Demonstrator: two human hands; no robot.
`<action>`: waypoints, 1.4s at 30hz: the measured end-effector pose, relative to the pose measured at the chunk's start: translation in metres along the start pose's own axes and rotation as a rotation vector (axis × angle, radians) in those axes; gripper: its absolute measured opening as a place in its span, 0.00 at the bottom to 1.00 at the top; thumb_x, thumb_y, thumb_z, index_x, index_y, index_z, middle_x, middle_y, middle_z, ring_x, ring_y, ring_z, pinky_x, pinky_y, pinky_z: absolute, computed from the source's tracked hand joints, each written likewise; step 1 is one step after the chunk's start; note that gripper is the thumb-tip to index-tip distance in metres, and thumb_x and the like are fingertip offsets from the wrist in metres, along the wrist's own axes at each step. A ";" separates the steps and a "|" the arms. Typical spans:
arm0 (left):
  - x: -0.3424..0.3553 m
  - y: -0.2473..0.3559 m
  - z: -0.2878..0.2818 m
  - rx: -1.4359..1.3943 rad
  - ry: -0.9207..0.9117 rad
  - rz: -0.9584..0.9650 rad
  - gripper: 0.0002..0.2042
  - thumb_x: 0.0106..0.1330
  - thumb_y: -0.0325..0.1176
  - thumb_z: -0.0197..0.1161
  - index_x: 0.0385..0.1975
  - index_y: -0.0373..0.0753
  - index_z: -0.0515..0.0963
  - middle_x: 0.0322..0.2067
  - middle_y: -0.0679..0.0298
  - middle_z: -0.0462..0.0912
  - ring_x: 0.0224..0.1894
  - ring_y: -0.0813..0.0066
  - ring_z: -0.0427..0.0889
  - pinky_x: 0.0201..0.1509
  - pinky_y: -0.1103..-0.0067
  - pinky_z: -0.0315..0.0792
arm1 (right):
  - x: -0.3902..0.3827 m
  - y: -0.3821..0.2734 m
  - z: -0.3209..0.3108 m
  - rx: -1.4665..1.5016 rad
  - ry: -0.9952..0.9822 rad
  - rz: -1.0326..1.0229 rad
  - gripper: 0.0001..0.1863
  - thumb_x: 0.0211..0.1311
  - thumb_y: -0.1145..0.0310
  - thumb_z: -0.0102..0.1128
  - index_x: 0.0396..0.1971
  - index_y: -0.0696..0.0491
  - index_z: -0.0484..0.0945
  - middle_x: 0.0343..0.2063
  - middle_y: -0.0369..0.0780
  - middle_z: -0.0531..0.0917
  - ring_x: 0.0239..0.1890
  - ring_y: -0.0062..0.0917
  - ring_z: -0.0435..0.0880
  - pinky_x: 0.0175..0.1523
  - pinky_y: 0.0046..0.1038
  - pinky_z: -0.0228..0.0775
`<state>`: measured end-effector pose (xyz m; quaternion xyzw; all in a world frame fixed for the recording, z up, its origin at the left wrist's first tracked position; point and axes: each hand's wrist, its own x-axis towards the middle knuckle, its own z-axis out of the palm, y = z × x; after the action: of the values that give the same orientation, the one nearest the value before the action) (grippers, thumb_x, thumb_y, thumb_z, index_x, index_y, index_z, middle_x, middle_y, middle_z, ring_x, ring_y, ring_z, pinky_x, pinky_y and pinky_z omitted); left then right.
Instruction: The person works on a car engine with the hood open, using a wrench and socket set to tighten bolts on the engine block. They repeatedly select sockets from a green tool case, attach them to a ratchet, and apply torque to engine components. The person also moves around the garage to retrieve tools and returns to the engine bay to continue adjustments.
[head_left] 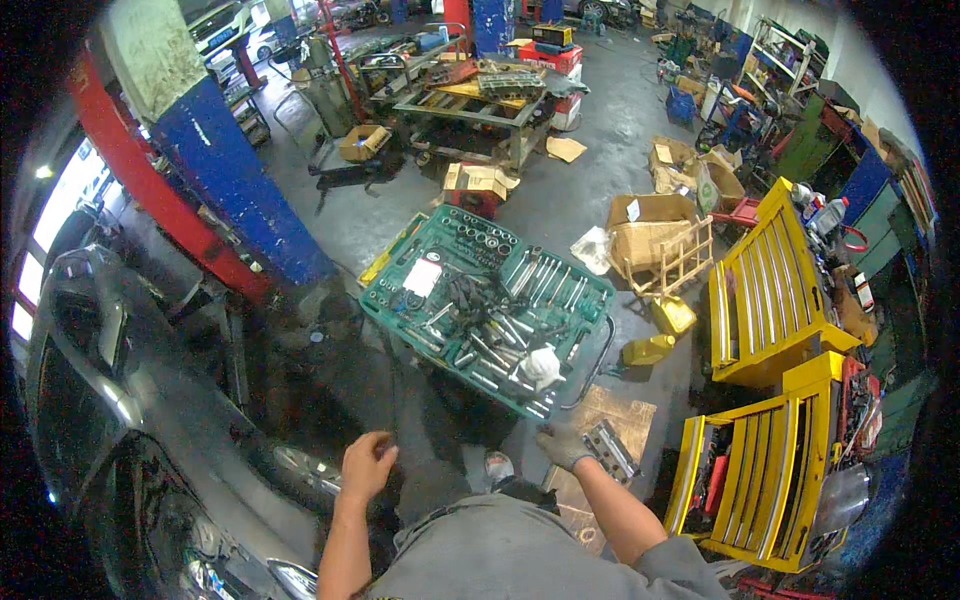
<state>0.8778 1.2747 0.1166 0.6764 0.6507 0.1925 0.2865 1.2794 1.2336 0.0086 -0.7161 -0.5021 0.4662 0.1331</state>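
Green tool case holds sockets and wrenches; left fingers slightly apart; how right fingers stand, I cannot tell.

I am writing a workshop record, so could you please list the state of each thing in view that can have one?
Bare left hand: appears empty, loosely curled
Grey-gloved right hand: cannot tell whether holding anything
Large green plastic tool case: open, filled with silver metal tools
Brown cardboard box beside pale wooden frame: open-topped
Brown cardboard sheet: flat, grey metal block on it
Farther yellow metal drawer cabinet: appears shut
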 end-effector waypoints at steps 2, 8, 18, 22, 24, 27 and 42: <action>0.053 -0.001 0.006 0.030 -0.025 0.079 0.18 0.65 0.37 0.73 0.50 0.34 0.85 0.47 0.49 0.88 0.49 0.51 0.87 0.56 0.64 0.80 | 0.007 0.010 -0.013 0.052 0.016 0.131 0.26 0.69 0.49 0.59 0.54 0.54 0.86 0.51 0.50 0.89 0.55 0.45 0.87 0.63 0.42 0.74; 0.234 -0.013 0.043 0.045 -0.098 0.108 0.23 0.64 0.39 0.74 0.56 0.35 0.81 0.54 0.47 0.84 0.58 0.47 0.83 0.63 0.61 0.76 | -0.011 0.091 0.025 0.164 0.378 0.413 0.23 0.67 0.51 0.62 0.48 0.55 0.88 0.43 0.48 0.90 0.47 0.42 0.88 0.55 0.40 0.77; 0.446 -0.012 0.115 0.332 -0.227 -0.052 0.60 0.52 0.49 0.84 0.80 0.40 0.48 0.67 0.47 0.70 0.69 0.47 0.70 0.71 0.49 0.64 | -0.047 0.087 0.180 0.468 0.556 0.697 0.13 0.74 0.64 0.60 0.39 0.59 0.86 0.28 0.36 0.84 0.29 0.23 0.81 0.35 0.28 0.73; 0.459 -0.016 0.120 0.362 -0.270 -0.057 0.61 0.49 0.46 0.84 0.81 0.42 0.48 0.65 0.48 0.71 0.69 0.46 0.70 0.70 0.48 0.64 | -0.030 0.013 0.202 0.397 0.496 0.784 0.16 0.72 0.64 0.64 0.48 0.60 0.88 0.36 0.38 0.88 0.38 0.26 0.85 0.45 0.30 0.77; 0.462 -0.023 0.119 0.278 -0.223 -0.051 0.59 0.49 0.43 0.83 0.80 0.41 0.50 0.64 0.48 0.71 0.69 0.46 0.70 0.70 0.47 0.63 | -0.025 -0.012 0.197 0.462 0.448 0.733 0.20 0.71 0.58 0.63 0.51 0.58 0.87 0.42 0.42 0.90 0.45 0.30 0.86 0.53 0.34 0.76; 0.483 -0.041 0.102 0.074 -0.179 0.020 0.56 0.48 0.40 0.80 0.79 0.39 0.53 0.63 0.44 0.72 0.68 0.43 0.71 0.70 0.46 0.65 | -0.017 -0.037 0.187 0.513 0.370 0.768 0.28 0.70 0.45 0.59 0.57 0.52 0.85 0.49 0.48 0.90 0.52 0.40 0.87 0.62 0.43 0.75; 0.637 0.027 0.100 0.438 -0.441 0.689 0.50 0.51 0.35 0.78 0.78 0.46 0.60 0.65 0.56 0.76 0.70 0.56 0.72 0.79 0.46 0.52 | -0.007 -0.037 0.191 0.429 0.565 0.710 0.12 0.71 0.65 0.63 0.33 0.59 0.85 0.24 0.33 0.80 0.26 0.18 0.75 0.32 0.26 0.66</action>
<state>1.0125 1.8918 -0.0140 0.9225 0.3370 -0.0142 0.1878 1.1040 1.1922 -0.0644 -0.8975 -0.0646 0.3633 0.2415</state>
